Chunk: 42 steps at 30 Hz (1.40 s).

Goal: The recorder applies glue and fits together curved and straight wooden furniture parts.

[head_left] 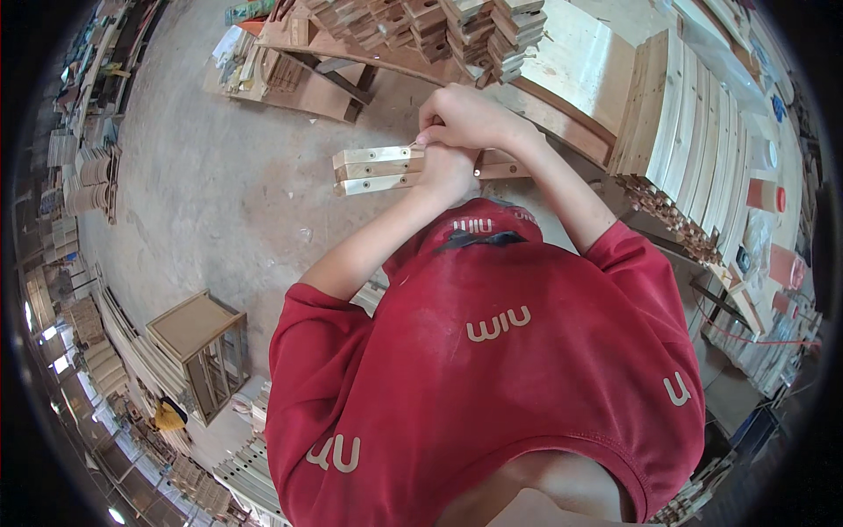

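Note:
My left hand [450, 172] is closed around a small stack of pale wooden bars [378, 170], held crosswise in front of my body. Small round holes or metal fittings dot the bars' faces, and their ends stick out on both sides of the hand. Just above it, my right hand [465, 116] is curled shut, its fingertips pinched together close to the top bar and the left hand. Whatever lies between those fingertips is too small to make out. The left fingers are partly hidden behind the bars and the right hand.
Ahead stands a wooden bench [571, 110] with stacked notched wood pieces [430, 26]. Long slats [680, 132] are piled at the right, near a red-and-white container [767, 196]. A small wooden table [198, 325] is at the left on the concrete floor [219, 176].

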Each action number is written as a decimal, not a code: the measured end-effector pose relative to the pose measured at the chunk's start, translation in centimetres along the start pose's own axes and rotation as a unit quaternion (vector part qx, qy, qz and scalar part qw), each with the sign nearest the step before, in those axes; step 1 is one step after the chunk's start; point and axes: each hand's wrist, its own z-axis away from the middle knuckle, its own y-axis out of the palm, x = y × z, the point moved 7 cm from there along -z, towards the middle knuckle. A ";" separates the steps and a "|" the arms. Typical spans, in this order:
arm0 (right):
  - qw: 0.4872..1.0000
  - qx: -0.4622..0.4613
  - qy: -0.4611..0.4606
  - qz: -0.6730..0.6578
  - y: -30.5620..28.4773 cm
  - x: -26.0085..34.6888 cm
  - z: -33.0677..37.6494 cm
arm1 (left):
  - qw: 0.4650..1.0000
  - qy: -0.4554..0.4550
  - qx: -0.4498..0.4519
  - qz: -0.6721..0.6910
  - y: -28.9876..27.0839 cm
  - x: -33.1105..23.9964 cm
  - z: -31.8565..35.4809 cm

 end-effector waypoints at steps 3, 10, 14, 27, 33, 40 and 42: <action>0.999 0.034 -0.018 0.012 1.1 0.9 -0.8 | 0.999 -0.012 0.020 -0.041 0.5 0.2 0.6; 0.997 0.061 -0.014 0.053 2.3 1.5 -1.6 | 0.991 -0.108 0.079 0.003 1.2 1.3 0.7; 0.995 0.079 -0.033 0.054 3.0 2.1 -2.1 | 0.998 -0.064 0.002 0.000 0.0 0.5 1.0; 0.998 0.016 -0.014 0.060 1.1 1.5 -2.0 | 0.994 -0.093 0.051 0.029 -0.3 0.2 -0.2; 0.994 0.049 -0.015 0.101 1.7 1.3 -2.5 | 0.995 -0.083 0.008 0.050 1.4 1.2 -0.3; 0.987 0.066 0.023 0.147 2.4 1.7 -2.6 | 0.990 -0.070 -0.037 0.119 2.7 1.4 0.4; 0.991 0.026 0.031 0.131 0.0 1.1 -1.4 | 0.997 -0.053 0.043 0.044 0.9 -0.3 -1.4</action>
